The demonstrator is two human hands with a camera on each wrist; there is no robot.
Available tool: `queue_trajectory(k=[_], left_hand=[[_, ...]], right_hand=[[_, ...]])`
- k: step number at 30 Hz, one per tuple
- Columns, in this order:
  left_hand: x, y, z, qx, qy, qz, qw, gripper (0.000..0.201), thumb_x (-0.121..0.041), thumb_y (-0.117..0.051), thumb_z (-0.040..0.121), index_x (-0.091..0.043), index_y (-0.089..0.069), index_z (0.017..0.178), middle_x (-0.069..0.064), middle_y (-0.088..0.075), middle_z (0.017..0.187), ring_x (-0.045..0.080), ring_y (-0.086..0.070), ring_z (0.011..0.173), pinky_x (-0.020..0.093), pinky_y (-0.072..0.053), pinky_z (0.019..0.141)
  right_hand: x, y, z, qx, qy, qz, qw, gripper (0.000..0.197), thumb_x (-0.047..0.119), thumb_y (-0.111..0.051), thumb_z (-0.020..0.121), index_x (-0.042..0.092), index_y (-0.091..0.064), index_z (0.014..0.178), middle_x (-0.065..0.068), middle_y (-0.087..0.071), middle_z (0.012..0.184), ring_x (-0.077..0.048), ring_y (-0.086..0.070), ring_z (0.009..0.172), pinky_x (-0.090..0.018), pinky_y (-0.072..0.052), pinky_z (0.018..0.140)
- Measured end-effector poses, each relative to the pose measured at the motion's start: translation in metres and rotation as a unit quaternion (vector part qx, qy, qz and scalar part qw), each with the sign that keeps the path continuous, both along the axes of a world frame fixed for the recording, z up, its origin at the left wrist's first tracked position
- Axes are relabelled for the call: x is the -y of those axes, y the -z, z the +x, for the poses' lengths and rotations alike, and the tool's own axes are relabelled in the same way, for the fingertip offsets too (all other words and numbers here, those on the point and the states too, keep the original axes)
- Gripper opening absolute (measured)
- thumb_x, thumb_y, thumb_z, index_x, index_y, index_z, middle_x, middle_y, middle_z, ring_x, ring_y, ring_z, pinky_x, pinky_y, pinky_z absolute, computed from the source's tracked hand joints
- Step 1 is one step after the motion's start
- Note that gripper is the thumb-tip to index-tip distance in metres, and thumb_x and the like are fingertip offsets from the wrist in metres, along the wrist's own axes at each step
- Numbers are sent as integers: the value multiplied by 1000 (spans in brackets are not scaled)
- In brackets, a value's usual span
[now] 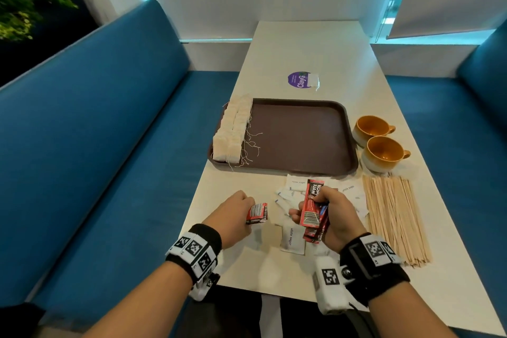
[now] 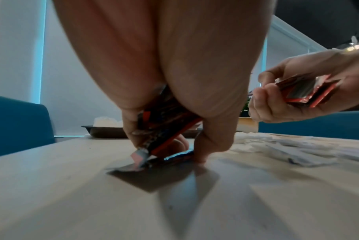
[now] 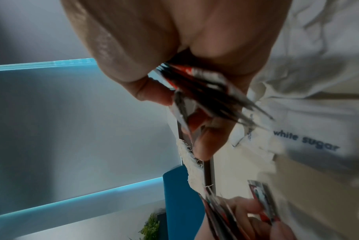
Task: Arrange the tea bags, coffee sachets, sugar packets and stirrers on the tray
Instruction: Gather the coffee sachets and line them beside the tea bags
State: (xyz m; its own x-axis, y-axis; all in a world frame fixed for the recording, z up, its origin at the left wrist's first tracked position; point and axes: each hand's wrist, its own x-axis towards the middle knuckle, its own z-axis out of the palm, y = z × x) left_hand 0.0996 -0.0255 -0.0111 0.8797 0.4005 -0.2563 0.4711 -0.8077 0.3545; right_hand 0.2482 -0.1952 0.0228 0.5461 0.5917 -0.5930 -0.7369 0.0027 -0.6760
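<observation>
My left hand grips a small stack of red coffee sachets, its lower edge standing on the table. My right hand holds a bigger bundle of red coffee sachets upright above the table. White sugar packets lie scattered on the table between and beyond my hands. A brown tray sits further back, with tea bags lined along its left side. Wooden stirrers lie in a pile to the right of my right hand.
Two orange cups stand right of the tray. A purple round sticker with a tea bag lies behind the tray. Blue bench seats flank the white table; its near edge is just under my wrists.
</observation>
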Motion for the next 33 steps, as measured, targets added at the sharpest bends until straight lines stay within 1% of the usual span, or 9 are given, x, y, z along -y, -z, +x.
queue_trajectory(k=[4, 8, 13, 16, 19, 21, 26, 29, 33], left_hand=[[12, -8, -12, 17, -47, -15, 999, 20, -18, -65, 90, -24, -46, 88, 1, -60, 94, 23, -58, 88, 26, -40, 70], [21, -13, -27, 169, -191, -136, 957, 22, -23, -67, 90, -24, -51, 76, -5, -62, 72, 13, -55, 65, 24, -41, 60], [49, -17, -36, 296, -291, -440, 797, 33, 8, -60, 95, -15, -46, 75, 0, -64, 75, 13, -63, 65, 25, -50, 58], [67, -13, -35, 322, -295, -528, 728, 34, 12, -54, 96, -14, -48, 76, 10, -62, 81, 25, -63, 76, 34, -55, 69], [78, -7, -37, 326, -313, -507, 734, 27, 7, -55, 97, -12, -52, 78, 18, -59, 82, 32, -61, 85, 50, -53, 87], [82, -8, -40, 323, -302, -469, 764, 8, -4, -60, 93, -2, -56, 86, 26, -62, 88, 40, -63, 87, 59, -52, 95], [90, -9, -44, 321, -273, -398, 815, 21, -10, -66, 94, -21, -59, 78, 7, -73, 83, 24, -72, 84, 43, -60, 83], [95, -5, -47, 316, -273, -447, 791, 18, -12, -68, 95, -18, -60, 81, 13, -74, 91, 25, -71, 86, 39, -57, 82], [100, -5, -55, 272, -244, -548, 752, 14, -15, -75, 92, -15, -61, 93, 6, -70, 84, 23, -65, 82, 38, -52, 74]], right_hand=[[6, 3, -14, -2, -1, 4, 1000, 22, 0, -40, 92, -13, -57, 99, -30, -61, 89, -38, -69, 65, -37, -62, 54], [8, 12, -34, 21, -5, -12, 1000, 22, -3, -40, 91, -12, -58, 98, -28, -68, 89, -28, -59, 57, -32, -51, 47], [7, 20, -58, 50, -28, -12, 998, 30, -11, -33, 83, 8, -48, 101, -15, -50, 69, -23, -41, 52, -31, -33, 50], [4, 18, -75, 64, -55, 38, 996, 33, -2, -46, 81, 14, -55, 108, -16, -50, 77, -25, -48, 62, -38, -41, 62], [3, 16, -87, 69, -72, 99, 990, 33, 12, -71, 73, 15, -64, 106, -20, -58, 97, -33, -57, 87, -56, -45, 86], [4, 16, -95, 114, -85, 88, 986, 35, 22, -80, 75, 14, -64, 105, -17, -62, 97, -34, -59, 89, -57, -46, 84], [2, 20, -102, 223, -72, -15, 972, 15, 17, -61, 99, 7, -60, 112, -15, -65, 96, -27, -61, 85, -49, -52, 79], [0, 22, -99, 224, -66, -35, 972, 10, 16, -53, 102, 11, -59, 106, -21, -66, 96, -28, -64, 87, -55, -54, 93], [2, 19, -96, 214, -29, -4, 976, 26, -1, -41, 102, 17, -56, 114, -13, -58, 81, -23, -58, 73, -43, -54, 78]])
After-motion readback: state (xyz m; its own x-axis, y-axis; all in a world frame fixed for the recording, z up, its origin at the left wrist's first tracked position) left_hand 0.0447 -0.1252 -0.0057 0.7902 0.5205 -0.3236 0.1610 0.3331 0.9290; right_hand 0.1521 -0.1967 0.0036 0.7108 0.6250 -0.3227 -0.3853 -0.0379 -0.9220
